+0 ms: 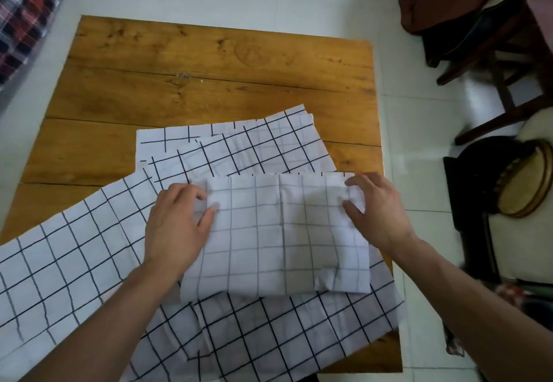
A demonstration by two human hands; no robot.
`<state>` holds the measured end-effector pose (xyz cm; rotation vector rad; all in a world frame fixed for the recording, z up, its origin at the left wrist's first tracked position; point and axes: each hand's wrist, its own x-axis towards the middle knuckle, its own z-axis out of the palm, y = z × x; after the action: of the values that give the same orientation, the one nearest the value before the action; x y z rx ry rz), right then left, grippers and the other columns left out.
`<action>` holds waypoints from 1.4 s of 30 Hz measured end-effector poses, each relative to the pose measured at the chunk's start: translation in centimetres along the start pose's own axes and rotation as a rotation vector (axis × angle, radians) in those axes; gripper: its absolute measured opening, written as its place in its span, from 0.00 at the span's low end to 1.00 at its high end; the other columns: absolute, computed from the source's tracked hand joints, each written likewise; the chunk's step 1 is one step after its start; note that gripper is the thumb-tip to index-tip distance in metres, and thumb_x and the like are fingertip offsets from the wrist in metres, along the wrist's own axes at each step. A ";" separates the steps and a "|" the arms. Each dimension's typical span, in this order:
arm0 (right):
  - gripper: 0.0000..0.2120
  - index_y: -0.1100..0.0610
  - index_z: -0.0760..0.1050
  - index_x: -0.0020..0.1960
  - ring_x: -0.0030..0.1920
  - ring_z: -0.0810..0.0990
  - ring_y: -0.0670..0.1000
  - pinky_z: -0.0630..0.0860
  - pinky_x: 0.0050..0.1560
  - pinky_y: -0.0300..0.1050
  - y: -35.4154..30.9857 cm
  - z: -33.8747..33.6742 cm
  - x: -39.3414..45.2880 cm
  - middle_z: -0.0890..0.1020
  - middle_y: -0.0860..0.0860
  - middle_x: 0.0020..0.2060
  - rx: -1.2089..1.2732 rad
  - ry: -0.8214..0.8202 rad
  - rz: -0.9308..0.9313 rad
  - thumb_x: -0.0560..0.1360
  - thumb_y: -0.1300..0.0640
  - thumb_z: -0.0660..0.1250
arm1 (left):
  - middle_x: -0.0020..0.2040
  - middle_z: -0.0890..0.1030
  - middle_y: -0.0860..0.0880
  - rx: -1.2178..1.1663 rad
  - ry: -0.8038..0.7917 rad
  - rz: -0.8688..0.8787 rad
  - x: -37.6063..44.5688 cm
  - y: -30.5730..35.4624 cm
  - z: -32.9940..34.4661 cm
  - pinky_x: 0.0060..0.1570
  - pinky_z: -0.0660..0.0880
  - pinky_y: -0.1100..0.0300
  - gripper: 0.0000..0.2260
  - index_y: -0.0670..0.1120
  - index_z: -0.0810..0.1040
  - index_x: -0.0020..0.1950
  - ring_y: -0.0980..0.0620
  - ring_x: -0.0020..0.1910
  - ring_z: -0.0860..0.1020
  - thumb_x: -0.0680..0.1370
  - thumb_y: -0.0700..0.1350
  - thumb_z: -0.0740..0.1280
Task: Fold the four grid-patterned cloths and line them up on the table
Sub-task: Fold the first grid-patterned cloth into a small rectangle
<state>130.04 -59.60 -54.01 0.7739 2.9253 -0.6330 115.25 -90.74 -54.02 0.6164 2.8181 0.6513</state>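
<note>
A folded white cloth with a thin dark grid (278, 235) lies on top of other grid-patterned cloths at the near side of the wooden table (209, 64). My left hand (176, 226) rests on its left edge, thumb on top and fingers curled at the upper left corner. My right hand (377, 211) pinches its upper right corner between thumb and fingers. Under it, a large unfolded grid cloth (59, 265) spreads left and toward me. Other grid cloths (239, 148) lie overlapped behind the folded one.
The far half of the table is bare wood. A dark wooden chair (490, 61) with clothes on it stands at the right, a round stool (526, 178) below it. A plaid fabric (27, 13) lies at the upper left on the tiled floor.
</note>
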 end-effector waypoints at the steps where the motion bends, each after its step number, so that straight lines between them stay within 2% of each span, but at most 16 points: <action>1: 0.16 0.55 0.77 0.60 0.54 0.78 0.57 0.77 0.55 0.55 0.0 -0.2 -1.2 0.77 0.54 0.59 0.003 0.000 0.008 0.74 0.54 0.72 | 0.53 0.76 0.50 -0.013 -0.021 0.003 -0.8 -0.1 -0.2 0.50 0.74 0.50 0.09 0.47 0.77 0.53 0.47 0.53 0.73 0.76 0.48 0.71; 4: 0.14 0.56 0.78 0.58 0.54 0.78 0.58 0.76 0.55 0.53 -0.3 0.0 -5.1 0.79 0.55 0.57 0.004 -0.003 0.015 0.74 0.56 0.72 | 0.53 0.75 0.52 -0.031 -0.075 0.025 -3.4 -0.7 -0.6 0.49 0.72 0.53 0.08 0.48 0.76 0.53 0.49 0.53 0.73 0.77 0.49 0.70; 9: 0.13 0.53 0.76 0.61 0.57 0.76 0.52 0.75 0.59 0.50 -1.6 0.8 -11.4 0.77 0.51 0.59 0.055 -0.015 0.085 0.77 0.54 0.68 | 0.52 0.76 0.52 -0.082 -0.104 0.023 -8.0 -2.0 -1.9 0.50 0.69 0.57 0.08 0.50 0.76 0.54 0.50 0.54 0.74 0.78 0.50 0.69; 14: 0.18 0.52 0.74 0.63 0.56 0.77 0.52 0.77 0.57 0.49 -1.5 2.0 -15.1 0.78 0.51 0.58 0.099 -0.067 0.258 0.76 0.50 0.70 | 0.56 0.78 0.55 -0.206 -0.209 -0.119 -11.0 -3.0 -2.6 0.55 0.73 0.53 0.11 0.53 0.75 0.57 0.51 0.57 0.74 0.76 0.52 0.71; 16: 0.22 0.53 0.72 0.65 0.55 0.78 0.51 0.79 0.56 0.50 -1.3 2.2 -15.7 0.79 0.51 0.57 0.116 -0.080 0.291 0.74 0.51 0.73 | 0.55 0.78 0.56 -0.297 -0.249 -0.185 -11.8 -2.8 -2.5 0.56 0.72 0.57 0.14 0.53 0.75 0.59 0.54 0.56 0.75 0.75 0.50 0.73; 18: 0.27 0.52 0.70 0.68 0.53 0.78 0.50 0.79 0.55 0.49 -1.3 2.2 -16.0 0.79 0.51 0.56 0.139 -0.087 0.328 0.72 0.52 0.75 | 0.55 0.78 0.56 -0.371 -0.250 -0.241 -12.4 -2.2 -2.3 0.53 0.70 0.64 0.17 0.52 0.75 0.61 0.60 0.53 0.76 0.74 0.48 0.74; 21: 0.31 0.52 0.67 0.70 0.52 0.79 0.50 0.79 0.54 0.46 -1.4 2.2 -16.0 0.79 0.49 0.54 0.227 -0.091 0.384 0.71 0.53 0.76 | 0.52 0.78 0.53 -0.429 -0.197 -0.293 -13.1 -1.6 -1.9 0.44 0.69 0.70 0.17 0.53 0.76 0.61 0.66 0.43 0.77 0.74 0.44 0.74; 24: 0.31 0.52 0.67 0.70 0.52 0.79 0.50 0.79 0.54 0.45 -1.2 2.4 -15.8 0.79 0.49 0.53 0.247 -0.097 0.408 0.71 0.54 0.76 | 0.49 0.78 0.52 -0.469 -0.168 -0.320 -13.1 -1.3 -1.6 0.39 0.70 0.71 0.16 0.54 0.77 0.59 0.60 0.40 0.78 0.75 0.42 0.74; 29: 0.25 0.52 0.70 0.65 0.54 0.77 0.54 0.78 0.57 0.52 -0.7 3.1 -15.6 0.78 0.52 0.56 0.069 -0.079 0.427 0.71 0.52 0.74 | 0.46 0.78 0.53 -0.489 -0.127 -0.344 -12.9 -1.5 -0.8 0.39 0.71 0.63 0.14 0.53 0.77 0.57 0.53 0.39 0.78 0.75 0.40 0.73; 33: 0.25 0.51 0.70 0.65 0.55 0.76 0.55 0.77 0.57 0.54 -0.8 3.5 -16.0 0.75 0.53 0.57 0.033 -0.053 0.425 0.71 0.52 0.75 | 0.44 0.79 0.50 -0.556 -0.117 -0.365 -13.5 -1.5 -0.5 0.40 0.72 0.61 0.13 0.53 0.77 0.57 0.51 0.38 0.76 0.76 0.39 0.72; 39: 0.20 0.51 0.76 0.61 0.56 0.75 0.54 0.77 0.58 0.50 -0.3 3.9 -16.2 0.75 0.51 0.59 -0.019 0.030 0.149 0.71 0.56 0.74 | 0.46 0.80 0.46 -0.669 -0.135 -0.397 -13.5 -1.6 -0.6 0.37 0.72 0.57 0.12 0.55 0.77 0.55 0.48 0.36 0.74 0.76 0.41 0.72; 42: 0.17 0.53 0.78 0.57 0.54 0.75 0.53 0.76 0.56 0.48 -0.2 3.9 -15.8 0.77 0.51 0.56 -0.070 0.109 0.056 0.70 0.59 0.76 | 0.50 0.82 0.45 -0.715 -0.140 -0.405 -13.2 -1.6 -0.9 0.39 0.72 0.57 0.12 0.54 0.77 0.55 0.38 0.42 0.76 0.75 0.41 0.73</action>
<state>143.50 -68.63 -55.13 0.9070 2.9918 -0.4961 126.32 -98.08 -52.83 -0.0375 2.2334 1.3462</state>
